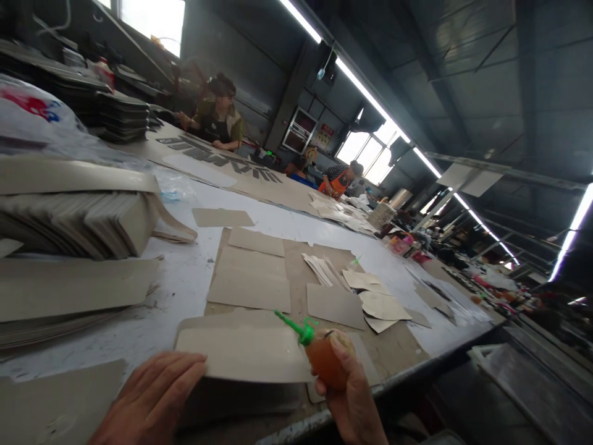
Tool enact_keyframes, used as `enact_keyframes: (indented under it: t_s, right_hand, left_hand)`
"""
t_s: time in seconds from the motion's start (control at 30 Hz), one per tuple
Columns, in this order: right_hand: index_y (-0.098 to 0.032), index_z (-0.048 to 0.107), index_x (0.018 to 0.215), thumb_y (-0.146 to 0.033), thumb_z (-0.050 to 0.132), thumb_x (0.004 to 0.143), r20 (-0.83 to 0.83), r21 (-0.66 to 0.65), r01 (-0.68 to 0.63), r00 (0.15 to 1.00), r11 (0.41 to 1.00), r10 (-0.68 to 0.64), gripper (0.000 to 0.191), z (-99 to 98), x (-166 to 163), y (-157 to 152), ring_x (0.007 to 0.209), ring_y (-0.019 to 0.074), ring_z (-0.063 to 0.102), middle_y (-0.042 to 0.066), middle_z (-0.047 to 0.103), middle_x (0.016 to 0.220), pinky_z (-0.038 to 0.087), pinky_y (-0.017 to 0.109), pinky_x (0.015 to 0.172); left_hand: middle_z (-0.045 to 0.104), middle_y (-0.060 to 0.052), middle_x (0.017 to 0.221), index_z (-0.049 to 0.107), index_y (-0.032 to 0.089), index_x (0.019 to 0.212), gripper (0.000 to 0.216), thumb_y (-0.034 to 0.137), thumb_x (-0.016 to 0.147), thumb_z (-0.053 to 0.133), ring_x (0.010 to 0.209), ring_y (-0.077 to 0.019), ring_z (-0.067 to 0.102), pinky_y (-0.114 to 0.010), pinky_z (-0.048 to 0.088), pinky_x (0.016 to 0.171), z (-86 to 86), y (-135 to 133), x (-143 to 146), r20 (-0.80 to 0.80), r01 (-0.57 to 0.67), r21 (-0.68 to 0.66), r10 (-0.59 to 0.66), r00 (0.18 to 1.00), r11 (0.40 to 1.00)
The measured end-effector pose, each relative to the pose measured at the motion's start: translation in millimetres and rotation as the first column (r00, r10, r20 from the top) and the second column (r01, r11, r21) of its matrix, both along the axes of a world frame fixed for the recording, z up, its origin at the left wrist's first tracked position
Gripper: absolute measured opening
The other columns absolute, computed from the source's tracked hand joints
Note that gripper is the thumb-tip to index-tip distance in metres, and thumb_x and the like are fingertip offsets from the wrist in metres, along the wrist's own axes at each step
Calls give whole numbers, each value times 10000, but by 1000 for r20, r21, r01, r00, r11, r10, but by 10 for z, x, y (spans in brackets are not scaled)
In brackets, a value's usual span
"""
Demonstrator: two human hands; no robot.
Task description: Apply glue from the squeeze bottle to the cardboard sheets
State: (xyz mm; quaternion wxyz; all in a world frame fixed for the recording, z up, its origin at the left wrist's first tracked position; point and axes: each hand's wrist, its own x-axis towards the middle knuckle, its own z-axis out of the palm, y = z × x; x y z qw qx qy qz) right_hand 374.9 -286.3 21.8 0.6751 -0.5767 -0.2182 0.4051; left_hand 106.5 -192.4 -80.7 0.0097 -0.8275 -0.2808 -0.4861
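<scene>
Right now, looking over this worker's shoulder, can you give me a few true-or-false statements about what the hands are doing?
1. The right hand holds an orange squeeze bottle with a green nozzle. True.
2. The left hand holds scissors. False: it rests on a flat cardboard piece.
3. The bottle's nozzle points toward the cardboard piece. True.
4. The long worktable bears only that one piece. False: many cardboard pieces and a stack of pieces lie on it.
5. Nobody else is in view. False: other people work farther along.

hands [152,402] cut off below, distant clutter [486,278] blurred
</scene>
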Motion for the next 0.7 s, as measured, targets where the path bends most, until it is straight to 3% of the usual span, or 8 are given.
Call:
enact_keyframes:
  t_s: [0.07, 0.2, 0.33, 0.43, 0.57, 0.7]
  right_hand:
    - [-178, 594, 950, -544, 857, 631, -61, 19, 45, 997, 999, -44, 552, 108, 70, -44, 561, 142, 597, 1, 654, 721, 389, 178, 380]
    - [-171, 630, 853, -532, 906, 532, -146, 48, 190, 973, 981, -181, 556, 286, 255, -180, 535, 156, 607, 24, 680, 681, 369, 175, 359]
    - [-163, 659, 847, -506, 909, 581, -208, 54, 166, 966, 985, -151, 501, 345, 481, -374, 592, 175, 640, 53, 703, 705, 401, 183, 395]
    - [-163, 671, 871, -503, 895, 628, -247, 33, 151, 959, 988, -139, 474, 277, 631, -501, 627, 182, 653, 58, 706, 713, 416, 186, 415]
    - [-178, 674, 864, -530, 871, 630, -202, 19, 237, 952, 971, -229, 466, 95, 817, -572, 587, 190, 633, 44, 686, 687, 400, 201, 379]
    - [-202, 676, 828, -621, 829, 600, -126, -55, 267, 954, 962, -272, 502, -75, 1088, -632, 501, 221, 608, 63, 648, 601, 425, 265, 360]
  left_hand:
    - [666, -29, 1067, 545, 284, 1271, 422, 121, 901, 423, 1008, -191, 629, -310, 489, 944, 316, 159, 91, 87, 26, 9, -26, 996, 1000]
    - [609, -21, 1000, 512, 283, 1157, 229, 269, 1004, 343, 940, -194, 617, -304, 481, 920, 836, 468, 225, 118, -123, 56, 116, 986, 991]
    - [607, -5, 927, 513, 276, 1040, 246, 416, 1027, 311, 846, -195, 629, -319, 492, 801, 1154, 800, 293, 66, -194, 7, 193, 979, 981]
    - [610, -24, 903, 520, 250, 960, 385, 500, 1021, 234, 819, -219, 626, -349, 488, 745, 1315, 1090, 463, 10, -223, -21, 223, 975, 975]
    - [590, -39, 859, 536, 195, 926, 391, 413, 1030, 229, 791, -214, 604, -373, 499, 720, 1496, 1518, 1011, -95, -243, -54, 238, 967, 968]
    - [631, -22, 929, 596, 150, 1013, 198, 335, 966, 542, 827, -159, 625, -362, 549, 777, 1718, 1905, 1836, -158, -250, -61, 238, 958, 966]
